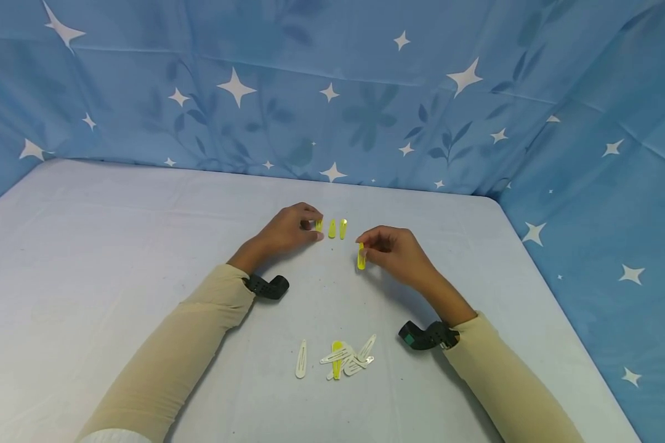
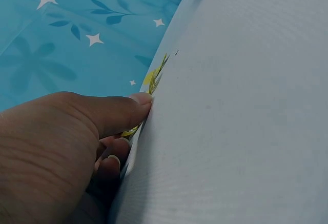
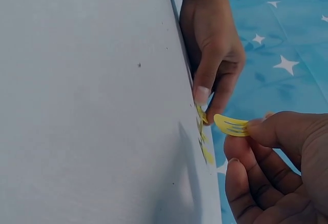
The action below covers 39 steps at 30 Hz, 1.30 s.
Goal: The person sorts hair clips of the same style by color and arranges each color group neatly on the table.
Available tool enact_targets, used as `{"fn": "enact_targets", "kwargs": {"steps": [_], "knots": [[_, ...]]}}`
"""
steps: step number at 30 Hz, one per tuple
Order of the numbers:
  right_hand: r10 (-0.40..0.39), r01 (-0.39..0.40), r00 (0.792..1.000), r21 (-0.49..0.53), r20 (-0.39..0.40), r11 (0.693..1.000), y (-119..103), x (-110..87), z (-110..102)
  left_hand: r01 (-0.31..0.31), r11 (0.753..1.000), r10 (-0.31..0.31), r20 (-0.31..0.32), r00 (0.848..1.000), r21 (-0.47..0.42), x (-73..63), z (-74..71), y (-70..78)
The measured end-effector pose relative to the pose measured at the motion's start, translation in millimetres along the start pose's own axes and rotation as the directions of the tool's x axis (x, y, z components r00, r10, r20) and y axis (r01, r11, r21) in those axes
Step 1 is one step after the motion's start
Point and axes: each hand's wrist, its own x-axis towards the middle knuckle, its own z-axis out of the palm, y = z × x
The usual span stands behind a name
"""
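My left hand (image 1: 291, 230) is at the far part of the table, thumb and fingers pinching a yellow snap hair clip (image 1: 318, 226) down at the cloth. Just right of it, two more yellow hair clips (image 1: 332, 229) lie side by side in a row. Between the thumb and fingertips of my right hand (image 1: 396, 251) is another yellow hair clip (image 3: 231, 125), raised above the table with its rounded end pointing out. In the left wrist view, my thumb (image 2: 123, 112) covers most of the left hand's clip.
Nearer me lies a small overlapping pile of white hair clips (image 1: 356, 363) with one yellow clip (image 1: 337, 369) among them. A single white clip (image 1: 302, 360) lies left of the pile. White cloth (image 1: 116, 246) covers the table; a blue starry curtain (image 1: 310, 92) hangs behind.
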Motion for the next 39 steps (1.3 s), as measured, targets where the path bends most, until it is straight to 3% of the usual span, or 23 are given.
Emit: {"fn": "enact_targets", "kwargs": {"steps": [17,24,31,39], "knots": [[0.053,-0.051,0.997,0.034,-0.064,0.998,12.5,20.1,-2.0,-0.008,1.000,0.008,-0.004,1.000,0.012,0.4,0.6,-0.5],[0.087,-0.083,0.992,0.051,-0.088,0.995,0.3,24.3,-6.0,0.003,1.000,-0.003,-0.002,1.000,0.002,0.5,0.8,0.6],[0.083,-0.080,0.992,0.034,-0.095,0.996,20.8,37.1,-2.0,-0.031,0.999,0.031,-0.001,1.000,0.021,0.2,0.0,-1.6],[0.151,-0.150,0.984,0.014,-0.097,0.989,30.4,42.5,2.1,-0.045,0.999,0.045,0.008,0.999,0.021,0.9,0.0,-3.2]]}}
